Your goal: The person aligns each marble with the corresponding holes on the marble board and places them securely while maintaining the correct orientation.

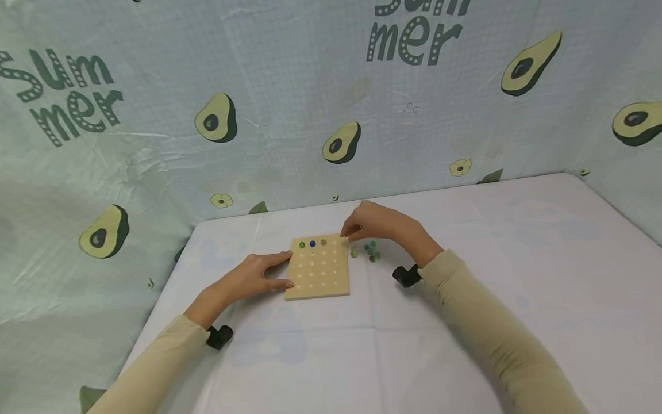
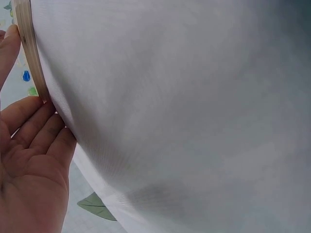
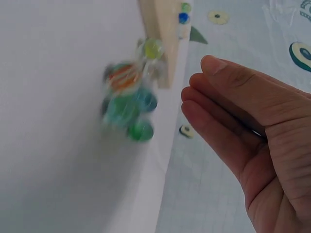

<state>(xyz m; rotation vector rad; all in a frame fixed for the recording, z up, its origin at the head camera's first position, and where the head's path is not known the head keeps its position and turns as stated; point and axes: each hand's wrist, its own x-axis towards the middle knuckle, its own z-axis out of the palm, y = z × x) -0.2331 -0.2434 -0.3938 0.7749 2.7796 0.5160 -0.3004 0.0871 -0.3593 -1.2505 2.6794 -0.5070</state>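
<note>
A square wooden board [image 1: 317, 267] with rows of shallow holes lies on the table. A green marble [image 1: 302, 245], a blue marble [image 1: 312, 244] and a brownish marble [image 1: 323, 242] sit along its far row. My left hand [image 1: 253, 276] touches the board's left edge, thumb and forefinger spread apart with fingers fairly straight. Over the far right corner, my right hand [image 1: 374, 221] has its thumb and fingertips brought together, pointing down; I cannot tell whether a marble is between them. Right of the board lies a cluster of glass marbles [image 3: 124, 109], mostly greenish and blue.
A white cloth [image 1: 372, 345] covers the table. Behind it hangs a pale curtain [image 1: 289, 167] printed with avocados and lettering. A yellow-green marble [image 1: 354, 253] lies close by the board's right edge. Each wrist wears a small black camera [image 1: 407, 276].
</note>
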